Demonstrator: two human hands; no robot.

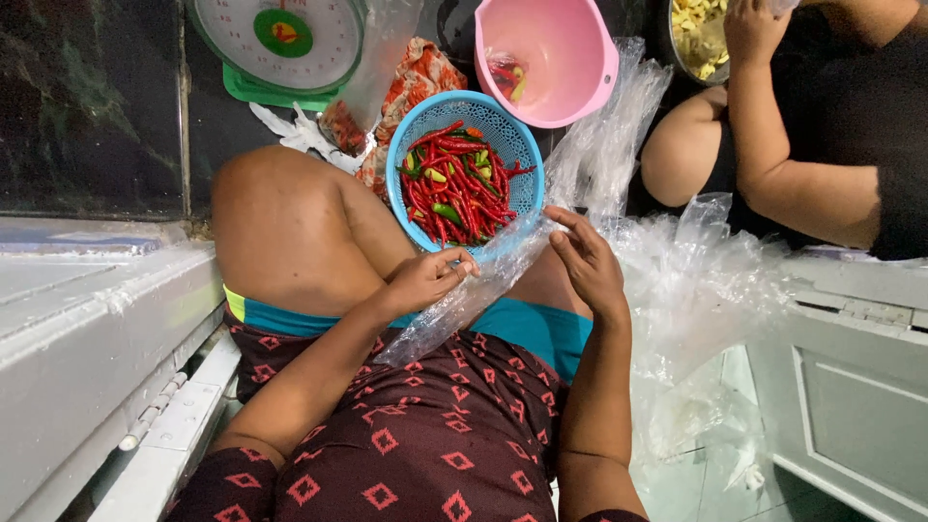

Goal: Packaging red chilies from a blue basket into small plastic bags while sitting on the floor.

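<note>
Over the lap, just below the blue basket: a clear plastic bag stretched between both hands. Its long axis runs diagonally, from lower left near the thigh up to the right toward the basket rim. The left hand sits at mid-length, fingers curled shut, pinching the film. The right hand is at the upper end, fingers mostly extended and only lightly bent, fingertips on the bag's edge; whether it actually pinches the film is hard to tell since the plastic is transparent. The red chillies lie in the basket, up and slightly left of the right hand, which is the nearer of the two. More loose plastic bags are piled just to the right.
</note>
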